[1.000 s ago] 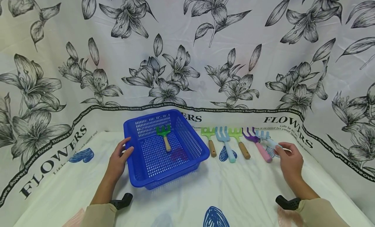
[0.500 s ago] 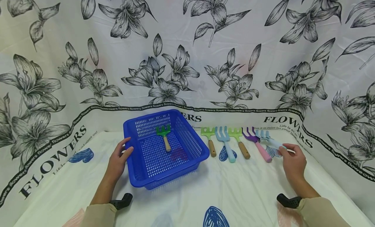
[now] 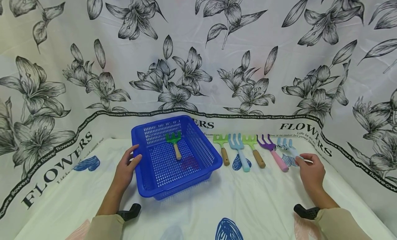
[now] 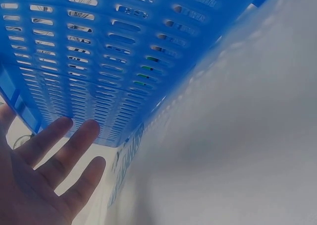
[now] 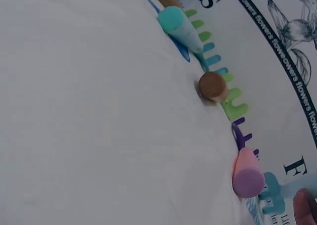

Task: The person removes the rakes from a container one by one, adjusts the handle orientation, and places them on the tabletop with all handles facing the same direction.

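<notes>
My left hand point(image 3: 124, 167) holds the left rim of a blue plastic basket point(image 3: 214, 162). The left wrist view shows several of its fingers point(image 4: 81, 140) along the outside of the slotted wall. Inside the basket lies a green hand rake point(image 3: 176, 151) with a pale wooden handle. At the right, my right hand point(image 3: 311, 169) pinches the handle end of a light-blue hand rake point(image 3: 291, 149), its tines pointing away. Just left of it lies a purple hand rake with a pink handle point(image 3: 280, 161). In the right wrist view only a fingertip point(image 5: 304, 207) shows on the light-blue rake.
Left of the purple rake lie a green rake with a brown handle point(image 3: 258, 159), a blue rake with a turquoise handle point(image 3: 241, 154) and another brown-handled green rake point(image 3: 224, 156). A white flower-print cloth point(image 3: 254, 205) covers the table; a matching curtain point(image 3: 214, 78) hangs behind.
The light-blue rake has swung its tines to the right, away from the purple rake, and points more straight ahead. My right hand has shifted slightly right. The left hand and basket stay put.
</notes>
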Motion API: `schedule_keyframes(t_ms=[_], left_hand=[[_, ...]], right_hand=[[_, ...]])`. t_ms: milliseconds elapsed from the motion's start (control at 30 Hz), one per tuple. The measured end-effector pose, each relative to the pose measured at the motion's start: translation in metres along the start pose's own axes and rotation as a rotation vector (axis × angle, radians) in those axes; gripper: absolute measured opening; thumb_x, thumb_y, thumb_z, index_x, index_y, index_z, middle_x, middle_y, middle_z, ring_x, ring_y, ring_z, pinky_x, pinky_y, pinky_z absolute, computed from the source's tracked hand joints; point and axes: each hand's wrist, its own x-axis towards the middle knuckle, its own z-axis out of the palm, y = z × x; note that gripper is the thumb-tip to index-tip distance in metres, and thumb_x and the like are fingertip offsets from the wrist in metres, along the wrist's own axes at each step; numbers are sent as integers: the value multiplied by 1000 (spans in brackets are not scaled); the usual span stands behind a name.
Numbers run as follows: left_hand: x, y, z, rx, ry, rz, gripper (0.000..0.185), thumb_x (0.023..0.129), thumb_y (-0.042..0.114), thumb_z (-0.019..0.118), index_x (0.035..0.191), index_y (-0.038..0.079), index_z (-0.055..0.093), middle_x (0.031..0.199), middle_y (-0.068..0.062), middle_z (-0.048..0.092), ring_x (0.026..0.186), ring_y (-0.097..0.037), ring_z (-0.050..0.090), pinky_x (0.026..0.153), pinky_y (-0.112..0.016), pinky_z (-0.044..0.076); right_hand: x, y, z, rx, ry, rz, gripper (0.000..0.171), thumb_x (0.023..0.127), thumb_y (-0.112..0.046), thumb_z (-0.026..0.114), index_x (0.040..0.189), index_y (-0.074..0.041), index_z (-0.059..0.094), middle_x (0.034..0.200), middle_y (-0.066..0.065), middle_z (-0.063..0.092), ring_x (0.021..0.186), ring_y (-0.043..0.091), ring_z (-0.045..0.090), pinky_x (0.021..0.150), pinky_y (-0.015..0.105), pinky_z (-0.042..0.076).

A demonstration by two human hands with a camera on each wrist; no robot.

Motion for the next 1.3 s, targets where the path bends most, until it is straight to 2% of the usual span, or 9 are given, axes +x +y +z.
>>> schedule_keyframes(t_ms=[200, 300, 400, 500, 700, 833, 1000, 1167, 1300], left_hand=[[1, -1, 1, 2, 4, 1, 65, 99, 49, 47, 155, 24, 25, 152, -21, 31, 134, -47, 34, 103, -65, 30], [1, -1, 1, 5, 4, -2, 66, 98, 50, 47, 155, 24, 25, 152, -21, 31, 134, -47, 34, 103, -65, 30], [1, -1, 0, 9, 6, -4, 66, 98, 51, 47, 154, 23, 25, 152, -21, 31, 133, -47, 35, 103, -65, 31], [2, -1, 0, 12, 8, -3, 66, 98, 49, 47, 154, 23, 25, 152, -21, 31, 133, -47, 35, 103, -65, 31], [1, -1, 0, 7, 4, 2, 64, 99, 47, 47, 155, 24, 25, 152, -22, 31, 133, -47, 35, 103, -65, 31], [1, -2, 1, 7, 2, 1, 64, 99, 47, 47, 155, 24, 24, 153, -21, 30, 134, -47, 34, 103, -65, 31], [1, -3, 0, 5, -2, -3, 65, 99, 47, 47, 155, 25, 23, 154, -20, 28, 135, -47, 33, 102, -65, 32], [0, -3, -1, 4, -2, -2, 65, 99, 47, 47, 155, 24, 23, 153, -21, 29, 135, -47, 33, 102, -65, 31], [0, -2, -1, 5, -1, 2, 64, 99, 47, 47, 155, 24, 24, 153, -21, 29, 135, -47, 33, 103, -65, 31]], right_hand=[[7, 13, -6, -40, -73, 22, 25, 92, -22, 64, 109, -4, 61, 85, -5, 64, 65, -7, 55, 53, 16, 45], [11, 19, -10, -62, -149, 14, 30, 92, -22, 64, 113, -2, 59, 92, 3, 65, 67, -5, 56, 53, 17, 47], [14, 25, -14, -99, -204, -9, 35, 93, -22, 62, 120, 0, 57, 109, 13, 62, 70, -5, 55, 55, 17, 48], [17, 31, -16, -123, -215, -39, 36, 93, -20, 61, 123, 1, 56, 117, 17, 60, 70, -9, 53, 56, 16, 49], [21, 43, -21, -151, -233, -95, 34, 92, -14, 62, 122, 3, 56, 116, 21, 60, 70, -11, 51, 58, 15, 48], [24, 46, -25, -188, -265, -88, 36, 91, -10, 60, 123, 5, 54, 118, 25, 58, 73, -6, 53, 58, 14, 49], [29, 49, -25, -216, -265, -87, 35, 91, -7, 60, 123, 6, 55, 117, 28, 59, 75, -1, 55, 57, 14, 49], [35, 52, -22, -223, -269, -109, 33, 91, -5, 60, 122, 7, 55, 117, 29, 59, 88, 21, 62, 57, 13, 49], [38, 54, -21, -235, -265, -107, 33, 91, -3, 60, 122, 7, 54, 117, 30, 58, 98, 34, 60, 56, 12, 47]])
